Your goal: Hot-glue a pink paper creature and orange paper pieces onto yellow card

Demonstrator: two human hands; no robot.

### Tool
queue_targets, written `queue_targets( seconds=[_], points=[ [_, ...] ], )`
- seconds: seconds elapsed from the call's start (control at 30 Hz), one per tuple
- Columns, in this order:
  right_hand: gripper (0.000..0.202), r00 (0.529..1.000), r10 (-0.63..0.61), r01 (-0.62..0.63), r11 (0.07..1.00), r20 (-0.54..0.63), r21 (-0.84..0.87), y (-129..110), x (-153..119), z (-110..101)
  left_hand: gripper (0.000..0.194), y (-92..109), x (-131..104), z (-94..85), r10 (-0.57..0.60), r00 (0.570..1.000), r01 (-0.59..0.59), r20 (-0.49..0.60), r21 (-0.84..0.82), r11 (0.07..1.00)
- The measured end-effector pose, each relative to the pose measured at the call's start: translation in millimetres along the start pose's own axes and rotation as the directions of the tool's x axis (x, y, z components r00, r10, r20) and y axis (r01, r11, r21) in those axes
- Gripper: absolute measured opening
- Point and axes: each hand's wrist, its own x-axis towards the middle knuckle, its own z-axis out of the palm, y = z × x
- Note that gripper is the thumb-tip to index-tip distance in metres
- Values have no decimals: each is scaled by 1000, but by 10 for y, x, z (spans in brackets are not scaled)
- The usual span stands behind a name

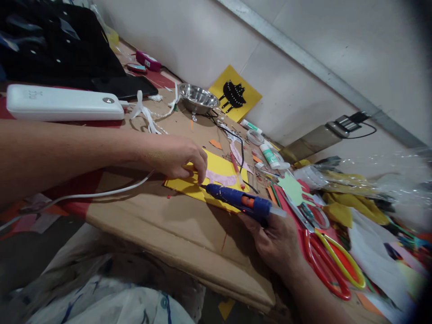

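My right hand [278, 240] is wrapped around a blue hot glue gun [232, 198], a clear glue stick poking out of its back end. The gun's dark nozzle points left, close to the fingertips of my left hand [180, 157]. That hand is closed, with bent fingers down over the yellow card [189, 186]; whatever they pinch is hidden. On the card lies a pale pink paper cutout [221, 178] with a scalloped edge. A red pen [237, 171] rests across the card's right side.
Red-and-yellow-handled scissors [326, 256] lie right of my right hand, by a pale green cutout [293, 189]. Behind are a steel bowl [199, 100], glue sticks [269, 156] and a yellow card with a black cutout [232, 96]. A white power bank [64, 102] sits left; a white cable [104, 195] hangs nearby.
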Motion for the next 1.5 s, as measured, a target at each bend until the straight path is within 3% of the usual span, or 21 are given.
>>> queue_targets(
  seconds=[0.67,1.5],
  points=[
    [18,999,9,-9,1000,32,12,5,-14,-37,36,12,-8,-14,37,999,-36,18,-11,999],
    [22,992,-74,63,992,101,109,-25,19,-92,40,-1,-22,-10,74,996,-73,44,-27,997]
  ],
)
